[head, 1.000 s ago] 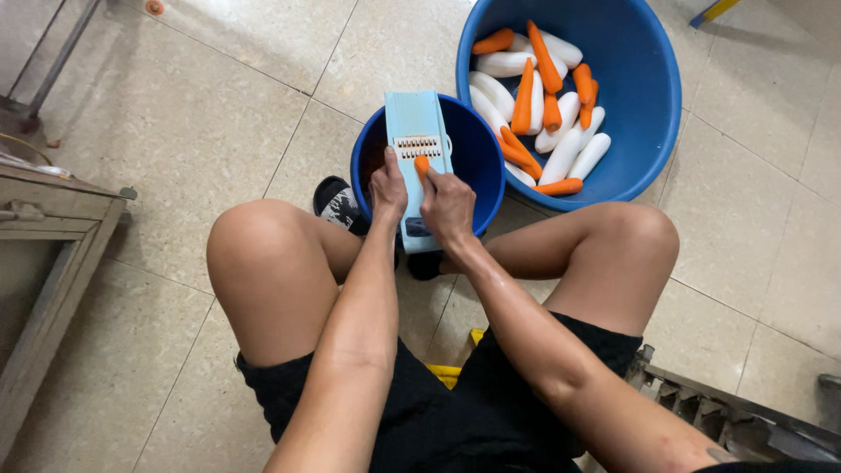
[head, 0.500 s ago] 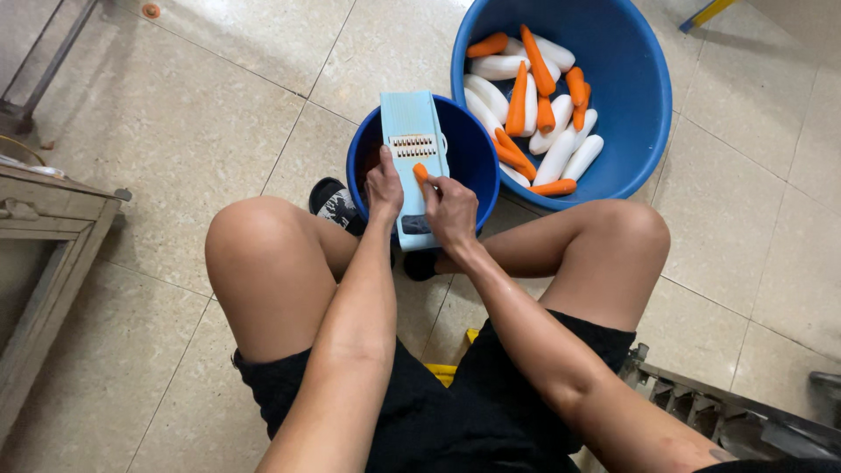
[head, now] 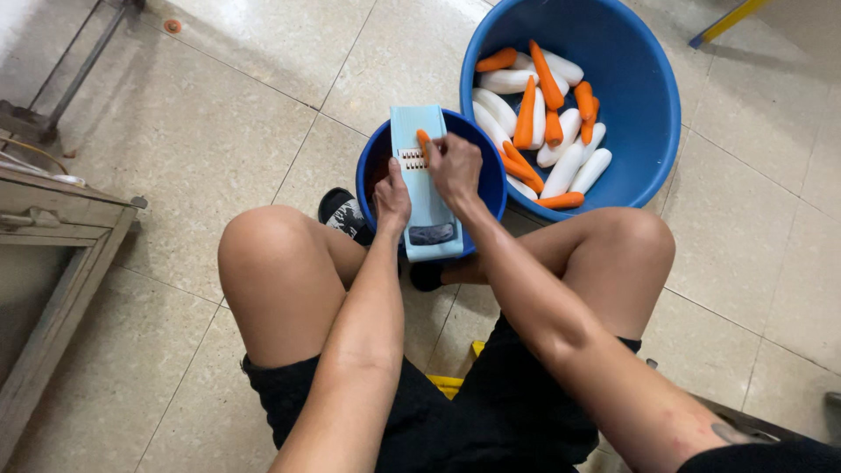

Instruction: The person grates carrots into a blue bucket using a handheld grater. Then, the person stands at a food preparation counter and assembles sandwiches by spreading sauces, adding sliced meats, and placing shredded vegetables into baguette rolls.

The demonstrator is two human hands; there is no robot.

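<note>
Carrot (head: pixel 422 137) up at the blades now, a short orange stub pinched under the fingertips of the right hand (head: pixel 455 166), pressed flat against the pale blue slicer (head: pixel 427 188). That slicer lies like a ramp across the rim of the small blue bucket (head: pixel 491 180), its upper end out over the far rim, its lower end with the dark handle opening toward the person. The left hand (head: pixel 392 194) is clamped on the slicer's left edge, fingers curled around it, thumb on top, bracing the board. Both forearms come in from below, between the bare knees; the person sits low in black shorts, and a dark sandal (head: pixel 343 213) shows on the floor just left of the small bucket.

Behind and to the right, touching the small bucket or very close to it, stands the big blue tub (head: pixel 653 105), loaded with whole orange carrots (head: pixel 526 114) and white radishes (head: pixel 565 168) lying crisscross in a heap. What sits inside the small bucket is too dark to tell. Beige tiled floor (head: pixel 228 96) all around, a worn wooden frame (head: pixel 53 254) along the left edge, a bit of yellow under the seat.
</note>
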